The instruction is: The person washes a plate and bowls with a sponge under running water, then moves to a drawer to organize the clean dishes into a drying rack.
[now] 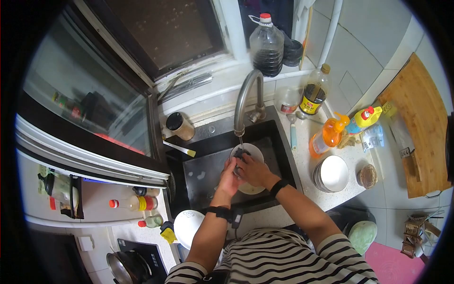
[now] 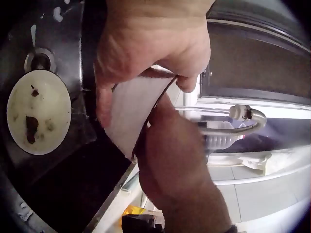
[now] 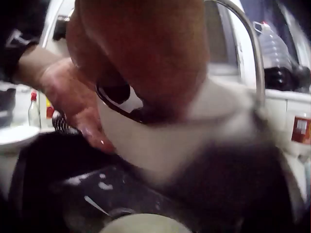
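From above, the white bowl (image 1: 254,152) sits right under the tap (image 1: 246,94), over the black sink (image 1: 203,175), probably so that the water runs straight into it. The left hand (image 1: 230,177) clasps it from the side, it seems to steady it, while the right hand (image 1: 254,170) reaches in. To the right of the tap, a stack of bowls (image 1: 332,173), an orange bottle (image 1: 327,136) and a chopping board (image 1: 423,128) crowd the pale speckled worktop (image 1: 309,196). Behind the tap a dark jug (image 1: 266,45) stands on the window sill.

From the left wrist, the left hand (image 2: 146,43) curls its fingers round the bowl (image 2: 131,111), clamped on its rim. Below the tap a dirty plate (image 2: 39,111) lies in the basin.

From the right wrist, the right hand (image 3: 146,53) is buried in the bowl (image 3: 160,141), which tilts toward it. Its fingers are hidden, so I cannot tell whether they pinch anything.
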`<state>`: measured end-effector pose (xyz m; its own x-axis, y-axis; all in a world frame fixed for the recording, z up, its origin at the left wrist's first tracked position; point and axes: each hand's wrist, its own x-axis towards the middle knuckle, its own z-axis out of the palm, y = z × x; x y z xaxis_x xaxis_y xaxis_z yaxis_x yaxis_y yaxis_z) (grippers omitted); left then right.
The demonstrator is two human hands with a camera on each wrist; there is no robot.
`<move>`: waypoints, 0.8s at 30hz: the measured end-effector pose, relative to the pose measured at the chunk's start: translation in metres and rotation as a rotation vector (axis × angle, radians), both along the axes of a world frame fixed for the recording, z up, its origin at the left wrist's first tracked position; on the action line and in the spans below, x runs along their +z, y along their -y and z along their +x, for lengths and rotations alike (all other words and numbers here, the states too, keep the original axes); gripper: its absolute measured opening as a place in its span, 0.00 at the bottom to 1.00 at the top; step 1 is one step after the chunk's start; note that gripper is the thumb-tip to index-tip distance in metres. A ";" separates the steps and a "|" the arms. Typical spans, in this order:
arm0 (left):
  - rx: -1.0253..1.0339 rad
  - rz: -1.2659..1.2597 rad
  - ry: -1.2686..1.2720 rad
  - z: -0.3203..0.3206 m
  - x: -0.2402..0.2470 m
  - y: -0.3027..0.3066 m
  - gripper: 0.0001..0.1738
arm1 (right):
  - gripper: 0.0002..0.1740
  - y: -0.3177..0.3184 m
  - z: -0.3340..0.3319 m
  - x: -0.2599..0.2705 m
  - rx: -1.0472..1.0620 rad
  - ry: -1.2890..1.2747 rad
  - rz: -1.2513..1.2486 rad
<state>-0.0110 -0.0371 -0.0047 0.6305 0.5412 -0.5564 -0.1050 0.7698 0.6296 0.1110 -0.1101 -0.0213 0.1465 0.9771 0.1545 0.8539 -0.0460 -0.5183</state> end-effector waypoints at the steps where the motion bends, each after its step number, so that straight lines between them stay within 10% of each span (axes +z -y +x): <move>1: 0.000 0.002 0.002 0.000 -0.009 -0.002 0.29 | 0.22 -0.006 -0.002 -0.004 0.072 -0.160 -0.009; 6: -0.002 -0.088 0.058 -0.010 -0.043 -0.023 0.30 | 0.21 -0.003 -0.011 0.034 0.079 -0.534 -0.288; 12: -0.126 0.126 -0.188 -0.005 0.016 -0.021 0.36 | 0.22 0.022 0.016 -0.004 0.250 0.502 0.090; 18: -0.019 0.096 -0.120 0.003 -0.019 -0.019 0.36 | 0.14 0.014 -0.037 0.012 -0.025 -0.150 0.021; 24: -0.217 0.120 -0.318 -0.007 0.012 -0.028 0.36 | 0.19 0.027 0.011 -0.014 0.209 0.384 0.228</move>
